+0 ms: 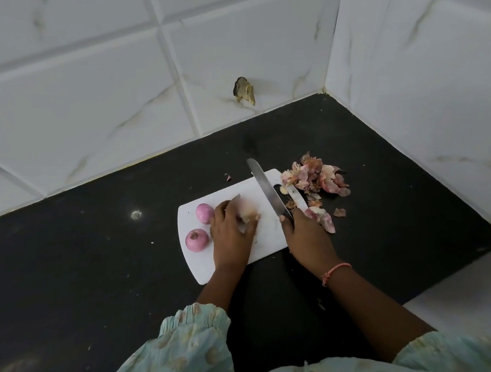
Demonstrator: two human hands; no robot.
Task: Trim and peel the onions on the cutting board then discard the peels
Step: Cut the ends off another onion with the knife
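The left hand (231, 229) steadied an unpeeled onion (248, 211) on the cutting board (262, 241) as the right hand (305, 231) gripped the knife (264, 188); peeled onions (197, 240) sat clear beyond the left hand, peels (316, 178) heaped beyond the right

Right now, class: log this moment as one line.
left hand: holds unpeeled onion | right hand: grips knife | peeled onions: two on cutting board | peels: beside board

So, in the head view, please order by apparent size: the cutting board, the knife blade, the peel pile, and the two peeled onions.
1. cutting board
2. peel pile
3. knife blade, narrower than the pile
4. the two peeled onions: they look alike, so no ranking.
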